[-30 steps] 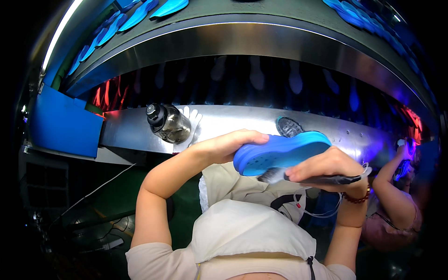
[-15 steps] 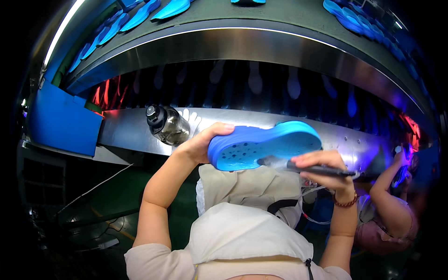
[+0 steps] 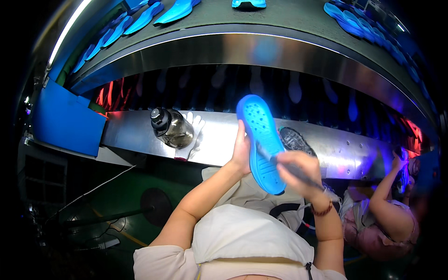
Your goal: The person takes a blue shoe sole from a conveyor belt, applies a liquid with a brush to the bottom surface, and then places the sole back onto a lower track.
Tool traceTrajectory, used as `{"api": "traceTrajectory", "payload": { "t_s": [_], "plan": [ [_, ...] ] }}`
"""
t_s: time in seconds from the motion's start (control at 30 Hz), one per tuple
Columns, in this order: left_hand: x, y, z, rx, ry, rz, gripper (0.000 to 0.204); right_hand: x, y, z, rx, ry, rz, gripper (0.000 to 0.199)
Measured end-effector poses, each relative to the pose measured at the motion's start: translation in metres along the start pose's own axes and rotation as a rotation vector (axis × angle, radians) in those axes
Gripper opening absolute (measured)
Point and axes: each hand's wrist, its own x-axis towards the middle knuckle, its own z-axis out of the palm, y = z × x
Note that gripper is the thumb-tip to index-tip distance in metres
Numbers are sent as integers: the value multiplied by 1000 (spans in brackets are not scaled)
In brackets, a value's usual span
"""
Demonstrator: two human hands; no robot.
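A bright blue shoe sole (image 3: pixel 261 140) stands nearly upright in front of me, toe end up, its dimpled underside toward me. My left hand (image 3: pixel 241 151) grips its left edge from behind. My right hand (image 3: pixel 298 173) holds a thin dark tool (image 3: pixel 280 163) whose tip rests on the sole's lower half. The hand is blurred by motion. A beaded band sits on that wrist.
A steel ledge (image 3: pixel 140 133) runs across, carrying a dark-capped clear bottle (image 3: pixel 170 128), a white glove (image 3: pixel 193 128) and a dark sole (image 3: pixel 296 140). Blue soles (image 3: pixel 179 9) ride the belt above. A blue bin (image 3: pixel 65 119) is left. Another person (image 3: pixel 387 210) works at right.
The sole has been turned from lying flat and sideways to standing on end, and shifted slightly left. My right hand with the tool has moved up onto its face.
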Motion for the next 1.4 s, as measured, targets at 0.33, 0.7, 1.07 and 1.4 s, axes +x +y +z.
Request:
{"api": "traceTrajectory", "payload": {
  "t_s": [0.33, 0.7, 1.07, 1.4],
  "plan": [
    [-15, 13, 38, -63, -56, 115, 85, 18, -13, -17, 173, -56, 26, 17],
    [-22, 49, 42, -17, -55, 222, 87, 2, -30, -31, 257, -396, -54, 25],
    [-47, 35, 84, 50, -37, 301, 58, -6, -35, -5, 882, 55, 389, 23],
    [-40, 49, 81, -46, -132, 223, 50, 13, -50, -19, 435, -198, -2, 22]
  ]
}}
